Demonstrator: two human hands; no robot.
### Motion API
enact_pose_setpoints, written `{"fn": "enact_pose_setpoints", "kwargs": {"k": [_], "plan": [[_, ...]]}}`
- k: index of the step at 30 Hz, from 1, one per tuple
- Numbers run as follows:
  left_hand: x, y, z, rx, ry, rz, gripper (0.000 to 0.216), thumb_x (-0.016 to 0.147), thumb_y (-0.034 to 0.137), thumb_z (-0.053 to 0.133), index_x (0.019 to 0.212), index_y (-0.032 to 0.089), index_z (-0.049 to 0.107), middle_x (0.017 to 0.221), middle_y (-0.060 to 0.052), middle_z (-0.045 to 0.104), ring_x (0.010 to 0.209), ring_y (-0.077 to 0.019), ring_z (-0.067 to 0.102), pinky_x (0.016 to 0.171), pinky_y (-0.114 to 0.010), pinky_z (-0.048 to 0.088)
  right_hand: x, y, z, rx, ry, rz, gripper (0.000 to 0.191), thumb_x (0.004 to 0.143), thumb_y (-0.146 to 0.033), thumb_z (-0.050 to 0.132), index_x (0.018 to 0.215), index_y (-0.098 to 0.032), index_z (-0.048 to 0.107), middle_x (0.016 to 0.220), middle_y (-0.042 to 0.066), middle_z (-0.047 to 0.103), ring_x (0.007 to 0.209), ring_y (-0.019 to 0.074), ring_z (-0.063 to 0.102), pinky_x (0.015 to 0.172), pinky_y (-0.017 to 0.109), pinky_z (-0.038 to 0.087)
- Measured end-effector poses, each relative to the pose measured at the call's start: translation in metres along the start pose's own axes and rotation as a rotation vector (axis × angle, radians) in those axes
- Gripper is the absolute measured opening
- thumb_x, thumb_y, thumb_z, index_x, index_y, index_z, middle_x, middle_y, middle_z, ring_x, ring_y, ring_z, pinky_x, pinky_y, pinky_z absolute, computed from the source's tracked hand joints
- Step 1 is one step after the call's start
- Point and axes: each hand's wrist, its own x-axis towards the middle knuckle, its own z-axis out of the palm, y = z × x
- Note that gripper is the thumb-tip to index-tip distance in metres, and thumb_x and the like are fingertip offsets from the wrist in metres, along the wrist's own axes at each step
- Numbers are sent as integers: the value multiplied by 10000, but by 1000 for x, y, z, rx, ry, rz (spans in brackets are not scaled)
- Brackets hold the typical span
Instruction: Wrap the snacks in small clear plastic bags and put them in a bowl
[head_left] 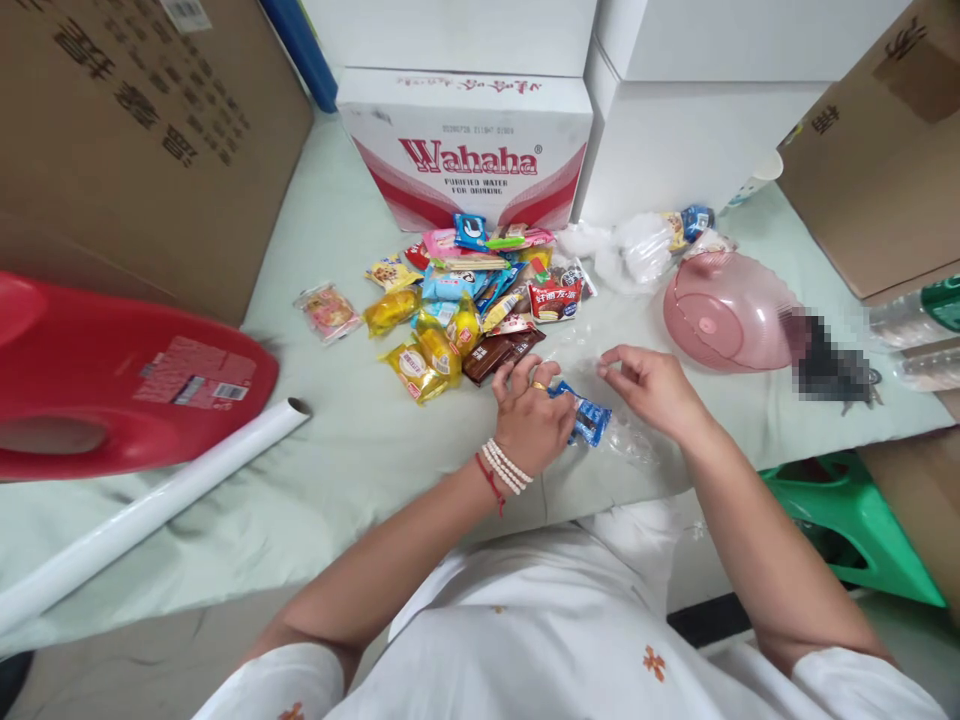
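Note:
My left hand (534,418), with a beaded bracelet and a red cord at the wrist, curls over a small blue snack packet (592,418). Its fingers cover part of that wrapper. To the right, thumb and forefinger of my right hand (654,388) pinch the edge of a thin clear plastic bag (630,438), which lies around and beneath the blue packet. Just beyond both hands is a heap of wrapped snacks: a brown packet (501,352), yellow packets (437,348) and a red packet (555,300). A flat pinkish packet (328,312) lies apart on the left.
A Wahaha water carton (469,150) stands behind the heap. At right are a translucent pink bowl (697,315), keys (862,390) and clear bottles (911,320). A red jug (135,380) and a white roll (165,510) lie left on the cloth-covered table (330,440).

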Motion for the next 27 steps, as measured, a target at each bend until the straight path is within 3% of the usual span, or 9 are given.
{"fn": "enact_pose_setpoints", "kwargs": {"k": [3, 7, 12, 15, 18, 19, 21, 23, 27], "plan": [[1, -4, 3, -45, 19, -51, 117, 858, 302, 684, 794, 253, 769, 1264, -85, 646, 1353, -387, 416, 1141, -651, 219, -26, -19, 10, -77, -154, -217, 328, 983, -226, 489, 1235, -228, 698, 948, 64, 696, 812, 186, 629, 742, 269, 454], [-2, -31, 7, -304, 84, -197, 129, 730, 266, 746, 849, 229, 714, 1190, -94, 610, 1286, -352, 475, 1124, -586, 362, -49, -23, 37, -278, -317, -179, 579, 995, -146, 427, 1559, -277, 448, 1040, 83, 646, 793, 191, 590, 673, 257, 419], [-5, -50, 1, -714, 215, -413, 199, 855, 306, 595, 1034, 220, 581, 1179, -93, 579, 1147, -245, 592, 998, -432, 516, -53, -23, 52, -418, -376, -149, 738, 946, -43, 435, 1581, -418, 399, 1043, 69, 599, 815, 195, 542, 636, 250, 324], [-2, -40, -4, -655, 223, -588, 415, 923, 421, 564, 1277, 210, 513, 1269, -133, 568, 1114, -239, 614, 1010, -442, 503, -52, -26, 53, -376, -345, -134, 688, 938, -50, 453, 1519, -415, 504, 1011, 65, 591, 776, 188, 515, 630, 254, 319], [-1, -32, -9, -503, 138, -628, 757, 746, 450, 773, 1391, 191, 474, 1399, -186, 509, 1148, -277, 602, 950, -430, 528, -52, -24, 52, -278, -278, -134, 569, 943, -97, 455, 1405, -374, 639, 966, 68, 582, 728, 187, 481, 612, 262, 330], [-3, -33, -12, -475, 98, -639, 759, 684, 408, 812, 1347, 185, 519, 1350, -174, 550, 1115, -278, 614, 907, -415, 542, -52, -22, 52, -233, -252, -139, 541, 944, -116, 452, 1375, -363, 666, 951, 67, 575, 718, 187, 471, 606, 263, 336], [-8, -37, -18, -524, -15, -686, 508, 652, 349, 800, 1103, 176, 642, 1044, -94, 665, 900, -233, 648, 764, -356, 554, -53, -18, 50, -120, -210, -158, 479, 941, -169, 464, 1315, -338, 712, 919, 60, 560, 720, 188, 464, 614, 264, 365], [-14, -41, -26, -733, -106, -768, 261, 680, 362, 758, 825, 184, 635, 711, 8, 596, 625, -154, 574, 576, -277, 500, -51, -16, 49, 5, -184, -175, 399, 935, -237, 498, 1227, -306, 761, 891, 52, 551, 736, 188, 472, 648, 272, 413], [-14, -28, -34, -1175, -34, -856, 305, 650, 381, 801, 697, 186, 572, 608, 60, 541, 450, -77, 446, 409, -205, 380, -47, -21, 52, 108, -163, -174, 323, 911, -266, 539, 1101, -272, 800, 859, 50, 545, 743, 187, 478, 703, 300, 473]]}}
